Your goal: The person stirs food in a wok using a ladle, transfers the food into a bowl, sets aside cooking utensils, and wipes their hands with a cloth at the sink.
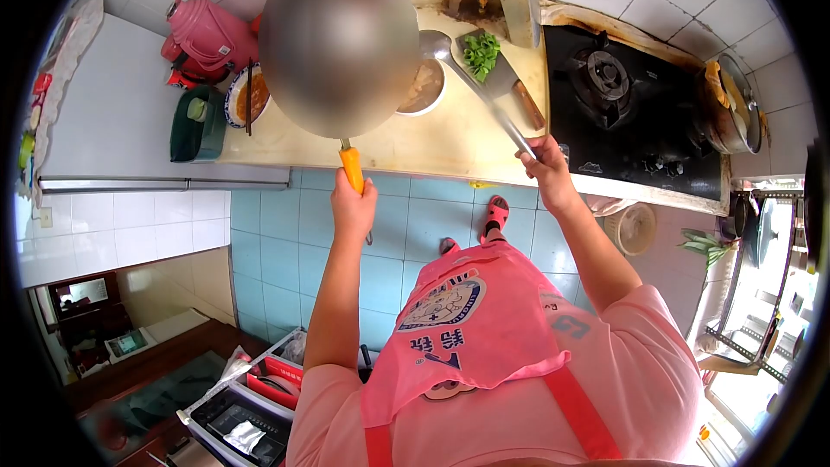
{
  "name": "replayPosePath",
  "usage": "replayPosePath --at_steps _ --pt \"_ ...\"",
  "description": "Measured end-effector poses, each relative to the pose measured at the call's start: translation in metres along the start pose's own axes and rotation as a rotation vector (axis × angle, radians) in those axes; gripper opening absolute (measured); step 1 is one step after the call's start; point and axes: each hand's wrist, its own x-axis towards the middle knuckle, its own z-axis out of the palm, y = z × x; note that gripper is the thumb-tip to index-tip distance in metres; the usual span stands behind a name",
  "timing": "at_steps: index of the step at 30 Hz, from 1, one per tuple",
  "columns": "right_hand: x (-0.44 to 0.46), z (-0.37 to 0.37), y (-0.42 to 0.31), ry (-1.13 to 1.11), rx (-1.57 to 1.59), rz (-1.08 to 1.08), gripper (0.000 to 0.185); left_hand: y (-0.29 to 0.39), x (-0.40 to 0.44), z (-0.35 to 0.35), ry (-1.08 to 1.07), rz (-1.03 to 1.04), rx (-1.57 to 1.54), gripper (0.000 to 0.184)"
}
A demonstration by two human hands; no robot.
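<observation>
My left hand (353,207) is closed around the yellow handle of a wok (337,43), lifted over the counter with its round metal surface blurred. My right hand (548,168) grips the end of a long-handled metal ladle (484,97); its head hangs by the wok's right side. Partly hidden behind the wok, a white bowl (430,88) holds pale food. To the right of the ladle, a cleaver (526,104) lies on the counter with chopped green leaves (481,54) on its blade.
The black gas stove (657,134) has a burner (605,78) and a lidded pot (735,112). Left on the counter (298,143) are a pink thermos (207,30), a green container (186,134), and a patterned bowl (233,104) with chopsticks (249,97) across it.
</observation>
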Motion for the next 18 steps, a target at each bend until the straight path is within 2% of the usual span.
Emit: replayPosePath --at_steps 7,9,10,12,13,15,16,18 --pt "-0.001 0.001 -0.004 -0.016 0.011 0.021 0.017 0.01 -0.003 0.002 0.0 -0.051 -0.033 0.03" --pt "-0.001 0.002 -0.008 -0.08 0.118 0.067 0.014 0.028 -0.007 -0.001 -0.052 -0.152 -0.196 0.028" --pt "-0.002 0.003 -0.012 -0.082 0.116 0.065 0.014 0.028 -0.007 0.0 -0.05 -0.151 -0.199 0.028" --pt "-0.004 0.012 -0.027 -0.165 0.265 0.158 0.013 0.028 -0.007 0.003 -0.086 -0.2 -0.404 0.023" --pt "-0.004 0.017 -0.031 -0.193 0.302 0.163 0.019 0.028 -0.007 0.002 -0.082 -0.199 -0.407 0.023" --pt "-0.006 0.029 -0.04 -0.236 0.365 0.195 0.021 0.035 -0.011 -0.005 -0.189 -0.255 -0.668 0.017" --pt "-0.006 0.035 -0.043 -0.276 0.432 0.23 0.024 0.037 -0.013 -0.01 -0.18 -0.252 -0.672 0.017" --pt "-0.008 0.049 -0.047 -0.339 0.464 0.285 0.03 0.036 -0.024 -0.022 -0.274 -0.341 -0.954 0.013"
